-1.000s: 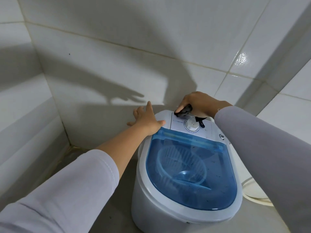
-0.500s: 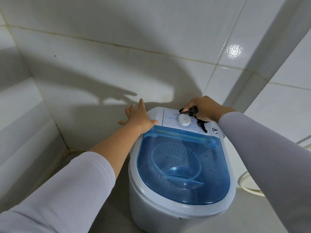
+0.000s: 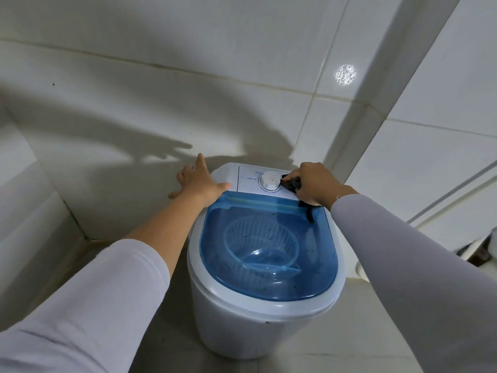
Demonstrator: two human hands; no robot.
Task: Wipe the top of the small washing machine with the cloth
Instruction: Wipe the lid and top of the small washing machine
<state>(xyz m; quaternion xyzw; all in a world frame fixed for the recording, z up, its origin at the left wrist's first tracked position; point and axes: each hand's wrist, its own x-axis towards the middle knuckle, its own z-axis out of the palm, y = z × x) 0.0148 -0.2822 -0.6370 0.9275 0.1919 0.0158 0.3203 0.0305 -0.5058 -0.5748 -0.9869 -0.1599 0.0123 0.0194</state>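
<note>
A small white washing machine [image 3: 242, 324] stands on the floor in a tiled corner, with a clear blue lid [image 3: 269, 265] speckled with dark bits and a white control panel [image 3: 248, 180] at its far end. My right hand [image 3: 313, 183] presses a small black cloth [image 3: 290, 183] onto the panel just right of the white dial [image 3: 270, 180]. A strip of the cloth hangs over the lid's right corner. My left hand [image 3: 197, 181] rests flat on the machine's far left edge, fingers spread, thumb on the rim.
White tiled walls [image 3: 161, 103] close in behind and on the left, and a tiled corner column [image 3: 376, 103] rises at the right. A white round object [image 3: 360, 270] lies on the floor to the right, partly behind my right sleeve.
My right hand has carried the cloth from the left of the dial, round its back, to the dial's right side. The left hand has stayed on the machine's left edge.
</note>
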